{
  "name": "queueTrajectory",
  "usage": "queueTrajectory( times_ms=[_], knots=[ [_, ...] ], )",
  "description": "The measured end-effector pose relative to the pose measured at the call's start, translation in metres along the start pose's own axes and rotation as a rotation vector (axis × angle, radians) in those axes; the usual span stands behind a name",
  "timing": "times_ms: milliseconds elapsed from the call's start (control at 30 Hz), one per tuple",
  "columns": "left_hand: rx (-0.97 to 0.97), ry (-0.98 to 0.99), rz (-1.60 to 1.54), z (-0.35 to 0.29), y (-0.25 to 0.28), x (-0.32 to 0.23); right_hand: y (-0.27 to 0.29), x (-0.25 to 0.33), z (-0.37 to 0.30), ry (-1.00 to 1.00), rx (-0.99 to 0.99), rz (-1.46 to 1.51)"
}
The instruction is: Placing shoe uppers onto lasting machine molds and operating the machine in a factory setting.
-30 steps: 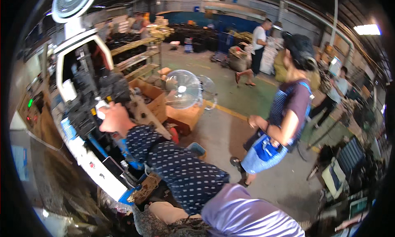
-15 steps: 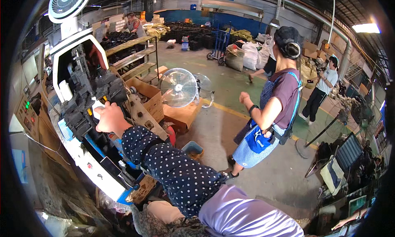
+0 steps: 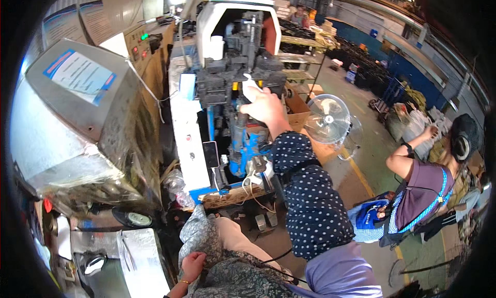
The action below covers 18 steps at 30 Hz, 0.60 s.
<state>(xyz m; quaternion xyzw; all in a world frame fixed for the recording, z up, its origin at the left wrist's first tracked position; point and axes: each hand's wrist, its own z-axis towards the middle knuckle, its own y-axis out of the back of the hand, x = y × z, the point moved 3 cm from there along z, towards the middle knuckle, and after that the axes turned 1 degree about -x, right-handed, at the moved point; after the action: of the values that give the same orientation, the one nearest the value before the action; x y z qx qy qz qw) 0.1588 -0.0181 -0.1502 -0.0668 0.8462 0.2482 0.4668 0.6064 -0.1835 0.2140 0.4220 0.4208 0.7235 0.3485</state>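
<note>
View swung left, showing a grey cabinet (image 3: 98, 119) beside the machine's (image 3: 219, 73) white ledge (image 3: 195, 171).

Head-worn fisheye, facing forward and down, fairly near, rim unclear

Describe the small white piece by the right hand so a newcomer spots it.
Find the white-framed machine with the black mechanism. Midway up, the right hand is at its front. Beside that hand is the small white piece, pale between two yellow patches.
</note>
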Motion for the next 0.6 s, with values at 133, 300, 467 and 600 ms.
queueTrajectory(
  times_ms=[133,300,467,600],
  knots=[
    [0.044,-0.037,-0.078,0.0,0.0,0.009,-0.01,0.001,-0.02,0.056,-0.081,0.02],
    [0.073,-0.031,-0.169,-0.004,0.002,0.009,-0.035,-0.014,-0.054,0.118,-0.237,0.005],
    [0.057,-0.042,-0.118,-0.008,0.009,0.004,-0.043,-0.025,-0.082,0.195,-0.22,-0.105],
    [0.062,-0.102,-0.165,-0.011,0.011,0.002,-0.046,-0.031,-0.099,0.122,-0.228,0.09]
  ],
)
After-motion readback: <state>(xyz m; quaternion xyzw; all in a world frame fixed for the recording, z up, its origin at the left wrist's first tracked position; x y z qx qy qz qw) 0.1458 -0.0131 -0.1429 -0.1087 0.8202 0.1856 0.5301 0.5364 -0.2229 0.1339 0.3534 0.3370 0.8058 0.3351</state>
